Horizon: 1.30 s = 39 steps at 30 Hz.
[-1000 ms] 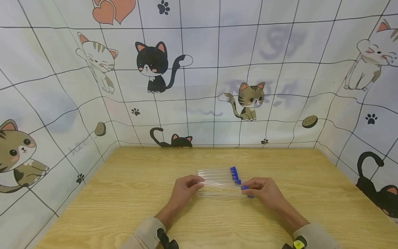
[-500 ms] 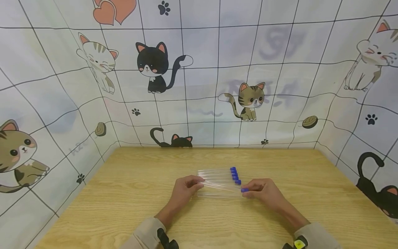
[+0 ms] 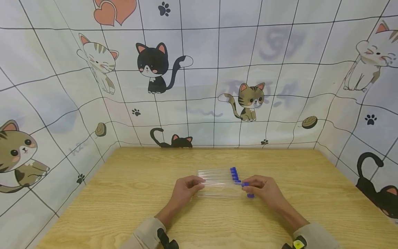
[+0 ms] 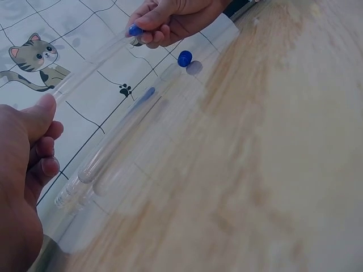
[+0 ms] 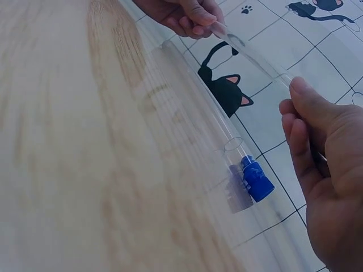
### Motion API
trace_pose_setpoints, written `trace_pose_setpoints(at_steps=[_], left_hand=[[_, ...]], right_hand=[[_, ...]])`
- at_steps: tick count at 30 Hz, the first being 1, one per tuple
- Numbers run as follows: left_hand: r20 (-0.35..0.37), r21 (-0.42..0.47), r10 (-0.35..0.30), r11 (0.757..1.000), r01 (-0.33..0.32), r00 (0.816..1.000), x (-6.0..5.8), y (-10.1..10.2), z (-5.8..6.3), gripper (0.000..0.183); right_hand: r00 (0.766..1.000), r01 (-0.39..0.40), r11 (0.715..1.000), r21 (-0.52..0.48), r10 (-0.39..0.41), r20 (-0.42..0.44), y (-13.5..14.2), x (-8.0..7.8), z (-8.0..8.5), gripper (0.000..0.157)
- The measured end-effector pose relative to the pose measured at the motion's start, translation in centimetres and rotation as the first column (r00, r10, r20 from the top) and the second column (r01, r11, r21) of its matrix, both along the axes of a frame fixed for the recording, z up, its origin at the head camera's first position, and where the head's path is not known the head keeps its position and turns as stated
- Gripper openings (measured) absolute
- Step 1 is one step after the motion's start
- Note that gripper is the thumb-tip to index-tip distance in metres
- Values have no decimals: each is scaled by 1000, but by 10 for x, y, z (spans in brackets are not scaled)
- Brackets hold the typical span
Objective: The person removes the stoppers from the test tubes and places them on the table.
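Both hands hold one clear test tube level just above the wooden table. My left hand pinches its closed left end, thumb on top. At the other end, my right hand pinches the tube's blue cap, which also shows in the left wrist view. Below it an uncapped tube lies on the table with its open mouth to the right. A loose blue cap lies beside that mouth.
Just behind the hands, several capped tubes lie side by side, their blue caps to the right. A cat-print cloth walls the table at the back and on both sides.
The held tube dipped toward the table half a second ago and has now risen a little toward the row. The loose blue cap by my right hand shows again.
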<state>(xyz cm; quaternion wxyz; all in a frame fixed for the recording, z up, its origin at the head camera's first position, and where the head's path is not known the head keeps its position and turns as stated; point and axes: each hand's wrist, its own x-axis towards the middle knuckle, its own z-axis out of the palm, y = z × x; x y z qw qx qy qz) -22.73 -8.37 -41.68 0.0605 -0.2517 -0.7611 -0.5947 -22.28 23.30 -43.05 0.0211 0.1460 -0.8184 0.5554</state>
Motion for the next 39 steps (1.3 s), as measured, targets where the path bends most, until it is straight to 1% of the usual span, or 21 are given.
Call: trace_pose_setpoints(at_steps=[2, 8, 12, 21, 28, 31, 34, 39], left_hand=[[0, 2, -8, 1000, 8, 1000, 0, 0, -1, 16], [-6, 23, -32, 999, 32, 999, -1, -1, -3, 16], [-4, 44, -51, 998, 51, 999, -2, -1, -4, 17], [6, 64, -70, 996, 70, 998, -4, -1, -5, 18], [14, 70, -83, 994, 82, 996, -3, -1, -5, 19], [11, 73, -84, 994, 83, 996, -4, -1, -6, 19], [-14, 68, -74, 995, 75, 997, -4, -1, -7, 18], [-72, 48, -31, 998, 35, 997, -4, -1, -6, 16]], right_hand=[[1000, 7, 1000, -18, -7, -15, 0, 0, 0, 26], [997, 46, 999, -19, -47, -63, -2, 0, -1, 25], [993, 65, 997, -43, -68, -97, -3, 0, -3, 23], [985, 94, 994, -51, -100, -139, -4, 0, -3, 23], [984, 116, 992, -53, -122, -133, -8, 6, 4, 21], [984, 114, 992, -53, -120, -133, -10, 8, 8, 20], [986, 102, 993, -56, -108, -127, -10, 8, 9, 20], [996, 41, 998, -44, -45, -81, -7, 4, 4, 20]])
